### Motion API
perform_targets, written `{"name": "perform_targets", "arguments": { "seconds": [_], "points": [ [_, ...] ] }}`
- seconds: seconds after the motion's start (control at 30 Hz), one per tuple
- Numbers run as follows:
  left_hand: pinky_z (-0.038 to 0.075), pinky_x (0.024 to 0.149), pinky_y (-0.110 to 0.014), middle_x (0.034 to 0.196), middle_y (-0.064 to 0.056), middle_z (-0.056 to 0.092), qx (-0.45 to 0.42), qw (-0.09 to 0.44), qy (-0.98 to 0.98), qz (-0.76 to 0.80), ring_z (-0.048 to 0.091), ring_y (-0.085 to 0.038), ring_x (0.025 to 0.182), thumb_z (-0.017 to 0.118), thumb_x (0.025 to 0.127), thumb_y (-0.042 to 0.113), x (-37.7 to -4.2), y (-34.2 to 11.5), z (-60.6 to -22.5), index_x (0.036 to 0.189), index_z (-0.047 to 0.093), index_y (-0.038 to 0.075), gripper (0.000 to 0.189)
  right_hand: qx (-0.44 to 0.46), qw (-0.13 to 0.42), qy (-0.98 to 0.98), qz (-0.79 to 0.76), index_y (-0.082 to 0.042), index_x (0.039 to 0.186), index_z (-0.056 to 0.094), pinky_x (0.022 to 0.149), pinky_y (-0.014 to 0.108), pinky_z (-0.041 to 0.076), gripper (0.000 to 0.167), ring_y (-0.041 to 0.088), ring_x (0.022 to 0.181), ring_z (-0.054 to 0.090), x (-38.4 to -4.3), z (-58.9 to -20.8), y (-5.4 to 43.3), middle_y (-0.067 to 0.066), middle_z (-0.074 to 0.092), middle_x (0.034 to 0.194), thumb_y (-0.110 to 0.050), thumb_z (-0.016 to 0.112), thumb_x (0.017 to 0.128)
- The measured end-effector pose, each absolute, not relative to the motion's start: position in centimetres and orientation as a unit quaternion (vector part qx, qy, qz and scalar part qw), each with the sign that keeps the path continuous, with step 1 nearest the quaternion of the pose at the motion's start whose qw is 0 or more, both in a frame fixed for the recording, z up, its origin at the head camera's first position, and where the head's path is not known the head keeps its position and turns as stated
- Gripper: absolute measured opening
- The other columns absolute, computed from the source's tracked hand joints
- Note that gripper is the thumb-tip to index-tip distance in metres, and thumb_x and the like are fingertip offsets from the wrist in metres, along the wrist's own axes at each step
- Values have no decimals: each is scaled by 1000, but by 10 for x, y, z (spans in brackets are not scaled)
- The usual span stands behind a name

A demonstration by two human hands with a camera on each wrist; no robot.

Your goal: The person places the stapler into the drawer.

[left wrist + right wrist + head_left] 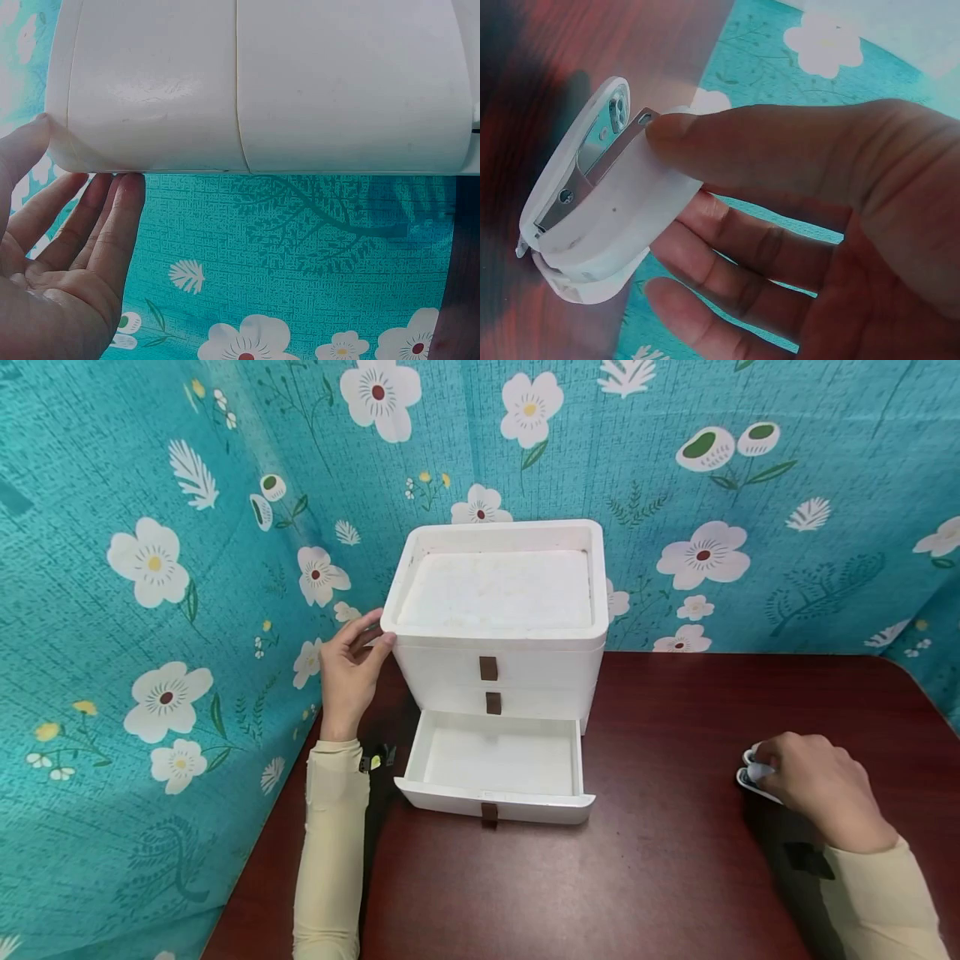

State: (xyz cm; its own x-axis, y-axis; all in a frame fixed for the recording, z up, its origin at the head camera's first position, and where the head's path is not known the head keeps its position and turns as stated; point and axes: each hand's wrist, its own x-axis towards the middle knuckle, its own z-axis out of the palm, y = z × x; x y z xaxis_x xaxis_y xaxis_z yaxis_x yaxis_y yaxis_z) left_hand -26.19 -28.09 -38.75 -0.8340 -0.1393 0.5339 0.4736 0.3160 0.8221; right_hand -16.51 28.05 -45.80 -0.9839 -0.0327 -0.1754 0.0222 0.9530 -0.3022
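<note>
A white drawer unit [502, 668] stands on the dark red table, its bottom drawer [502, 760] pulled out and nothing seen inside. My left hand [352, 672] touches the unit's upper left front corner. In the left wrist view, the thumb [26, 146] lies at one edge and the straight fingers [112, 225] rest their tips against the side. Off to the right, my right hand [825, 789] holds a small white stapler [622, 195] with bare metal parts between thumb and curled fingers, low over the table. The head view shows only the stapler's end; the hand covers the rest.
A shallow rimmed tray top [495, 593] caps the unit. Two closed drawers with brown tabs [488, 668] sit above the open one. Teal flowered cloth [165, 610] hangs close on the left and behind. The dark red table [660, 860] extends to the right and front.
</note>
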Motion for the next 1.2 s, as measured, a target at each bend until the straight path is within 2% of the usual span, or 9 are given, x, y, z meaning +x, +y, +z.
{"name": "perform_targets", "arguments": {
  "seconds": [0.17,0.5,0.8,1.03,1.2],
  "points": [
    [59,89,-13,135,-17,71,-112,268,-765,-575,71,-38,121,76,96,14,-262,-281,-388,136,67,-1,44,-10,78,985,-153,3,106,76,48,35,43,32,25,69,59,-165,-455,278,23,71,90,-12,83,79],
    [59,90,-15,135,-17,71,-114,268,-765,-574,71,-37,121,77,96,15,-263,-280,-387,136,68,4,43,-21,64,985,-159,3,102,75,51,33,40,24,23,69,56,-163,-446,270,19,70,87,-10,81,83],
    [59,90,-14,135,-16,71,-111,268,-764,-576,71,-37,122,76,96,15,-261,-281,-387,136,69,3,42,-28,59,985,-162,4,102,74,51,35,44,25,25,70,59,-162,-437,261,22,71,90,-9,82,82],
    [59,91,-15,135,-15,71,-111,267,-763,-578,71,-36,122,76,96,15,-262,-280,-387,136,69,5,41,-44,45,985,-161,3,99,75,52,33,44,23,23,71,58,-163,-432,256,19,71,89,-8,83,81],
    [59,90,-15,135,-16,71,-111,267,-763,-577,71,-37,122,76,96,15,-261,-281,-387,136,68,2,43,-58,33,986,-156,2,99,75,53,33,44,23,23,72,58,-164,-428,251,17,71,90,-8,83,80]
  ]
}}
